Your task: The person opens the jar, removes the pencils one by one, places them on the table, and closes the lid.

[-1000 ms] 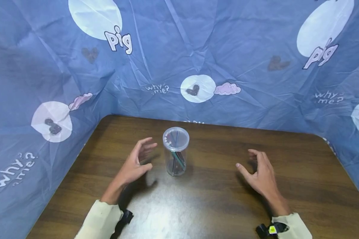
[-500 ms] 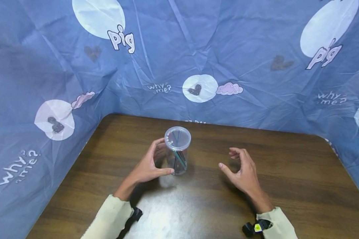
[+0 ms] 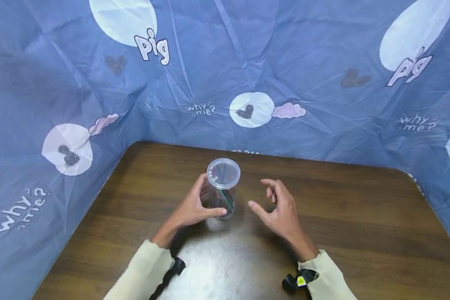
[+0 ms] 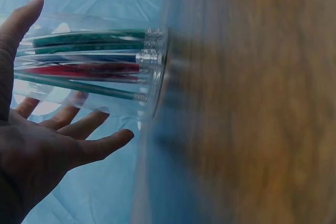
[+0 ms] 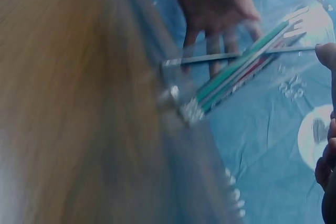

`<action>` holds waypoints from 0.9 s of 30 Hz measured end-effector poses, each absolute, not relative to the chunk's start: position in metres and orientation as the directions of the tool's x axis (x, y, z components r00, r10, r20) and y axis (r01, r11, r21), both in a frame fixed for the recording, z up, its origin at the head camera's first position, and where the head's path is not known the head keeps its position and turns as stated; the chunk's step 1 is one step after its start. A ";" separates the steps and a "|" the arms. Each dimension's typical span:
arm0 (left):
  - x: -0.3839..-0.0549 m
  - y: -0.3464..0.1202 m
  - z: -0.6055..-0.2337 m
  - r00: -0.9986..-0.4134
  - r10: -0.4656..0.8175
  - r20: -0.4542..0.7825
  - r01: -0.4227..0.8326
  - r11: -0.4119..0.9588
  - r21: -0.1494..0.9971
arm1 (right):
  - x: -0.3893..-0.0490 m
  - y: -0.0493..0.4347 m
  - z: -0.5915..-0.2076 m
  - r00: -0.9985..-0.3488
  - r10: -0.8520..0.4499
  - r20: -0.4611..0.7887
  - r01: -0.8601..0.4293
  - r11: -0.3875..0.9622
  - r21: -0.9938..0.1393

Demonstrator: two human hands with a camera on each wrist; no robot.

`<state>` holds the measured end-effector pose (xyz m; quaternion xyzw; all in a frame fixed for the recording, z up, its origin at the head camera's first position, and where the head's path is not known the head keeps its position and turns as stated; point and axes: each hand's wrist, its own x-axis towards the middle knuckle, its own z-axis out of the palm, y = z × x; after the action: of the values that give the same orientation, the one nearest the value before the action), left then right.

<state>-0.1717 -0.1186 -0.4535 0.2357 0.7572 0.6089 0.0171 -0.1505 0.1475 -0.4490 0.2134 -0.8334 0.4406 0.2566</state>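
Observation:
A clear lidded jar stands upright on the table, with several slim green, blue and red sticks that look like pencils leaning inside. Silvery ends of these sticks show near the jar's base in the left wrist view. My left hand curves round the jar's left side, thumb across the near side low down and fingers behind it; how firmly they touch is unclear. To the right of the jar, my right hand is held apart from it, thumb and fingers spread with nothing between them.
The brown wooden table has rounded far corners. A blue printed cloth hangs behind it and along both sides. Black wrist cameras sit by both sleeves, such as the right one.
From the left, my left hand has come up to the jar and gone round it. My right hand has moved left, closer to the jar. The jar stays on the table.

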 end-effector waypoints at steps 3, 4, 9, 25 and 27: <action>-0.171 -0.118 -0.454 -0.894 0.370 0.254 0.327 0.149 0.933 | -0.153 0.134 -0.443 -0.774 -0.114 0.623 -0.590 0.486 -0.644; -0.171 -0.119 -0.455 -0.895 0.369 0.250 0.322 0.145 0.936 | -0.153 0.130 -0.441 -0.773 -0.107 0.625 -0.593 0.474 -0.651; -0.171 -0.115 -0.456 -0.894 0.379 0.238 0.291 0.089 0.953 | -0.158 0.109 -0.428 -0.774 -0.068 0.630 -0.596 0.418 -0.686; -0.175 -0.106 -0.459 -0.909 0.331 0.253 0.304 0.111 0.946 | -0.157 0.058 -0.414 -0.745 0.155 0.649 -0.505 0.505 -0.700; -0.176 -0.105 -0.458 -0.907 0.333 0.257 0.306 0.103 0.947 | -0.157 0.055 -0.413 -0.745 0.177 0.643 -0.493 0.502 -0.710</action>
<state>-0.1757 -0.1054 -0.4583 0.2150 0.7425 0.6343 0.0107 -0.1565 0.0547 -0.4134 0.0993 -0.7960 0.4890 0.3427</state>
